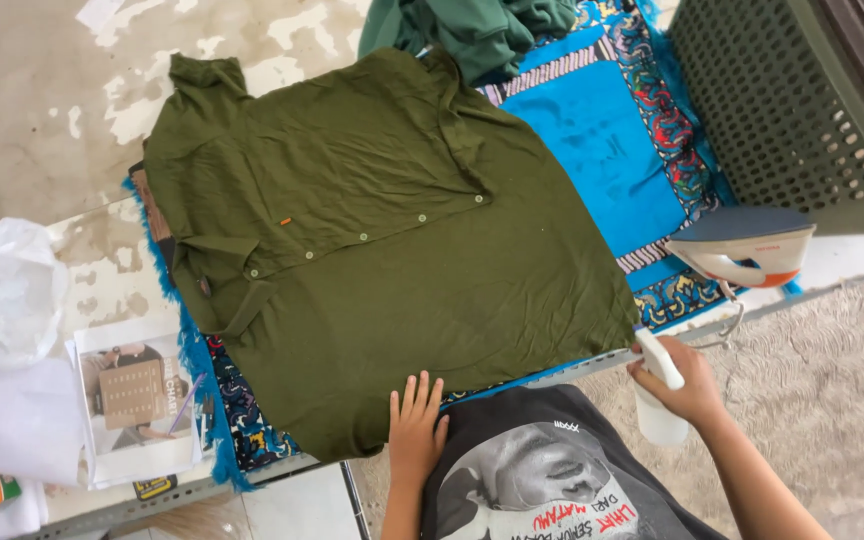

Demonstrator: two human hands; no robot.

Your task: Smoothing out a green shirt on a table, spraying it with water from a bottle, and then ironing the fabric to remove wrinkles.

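Blue patterned mat [607, 150] bore an olive shirt [382, 250]; left hand [415, 430] lay flat on its hem, right hand [687, 385] gripped a spray bottle [659, 400]. Overspray risked wetting the nearby iron [747, 250].

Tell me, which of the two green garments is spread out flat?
The olive shirt, buttoned and smoothed over the blue mat, under the left hand. The darker green garment lies bunched at the far end.

Daylit room. Stained, patchy concrete floor [32, 80] at upper left, dark green perforated plastic basket [792, 110] at upper right, rough grey floor at lower right.
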